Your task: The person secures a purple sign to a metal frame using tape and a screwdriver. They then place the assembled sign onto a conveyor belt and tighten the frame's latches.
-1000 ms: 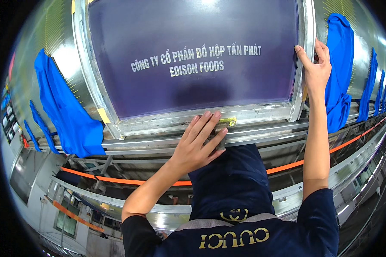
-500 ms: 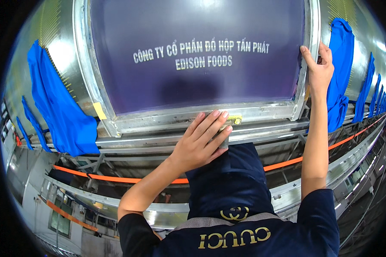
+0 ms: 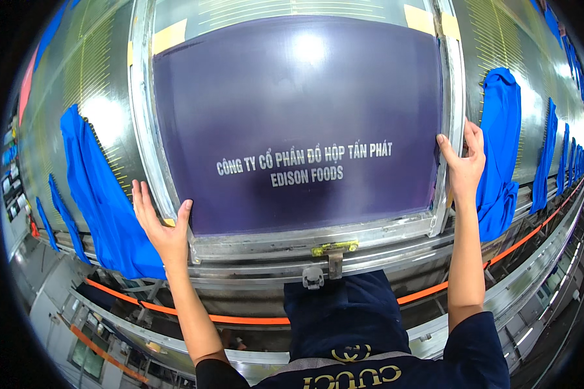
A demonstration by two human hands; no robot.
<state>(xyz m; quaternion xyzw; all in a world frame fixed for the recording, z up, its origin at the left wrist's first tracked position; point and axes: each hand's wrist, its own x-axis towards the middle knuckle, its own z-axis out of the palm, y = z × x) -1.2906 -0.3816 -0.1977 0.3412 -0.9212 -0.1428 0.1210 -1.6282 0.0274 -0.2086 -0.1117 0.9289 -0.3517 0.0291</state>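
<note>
A metal-framed printing screen [image 3: 292, 117], with a dark purple panel and pale lettering, lies before me. My right hand [image 3: 467, 172] wraps the right rail [image 3: 456, 84], its thumb at the inner edge and fingers on the outer side. At the lower left corner my left hand [image 3: 164, 236] straddles the left rail [image 3: 150, 142], fingers stretched out and thumb apart along the inner side. Its palm covers part of that rail. A yellow-topped metal catch [image 3: 334, 247] sits at the middle of the near rail [image 3: 266, 244], with neither hand on it.
Blue cloth pieces hang on both sides, a left one [image 3: 104, 201] and a right one [image 3: 499, 149] close to my hands. A metal table edge [image 3: 396, 262] runs under the frame. An orange strip [image 3: 240, 318] crosses below, near my body.
My left hand has left the catch area at the near rail and moved to the frame's left corner. My right hand stays on the right rail. The frame appears lower in view.
</note>
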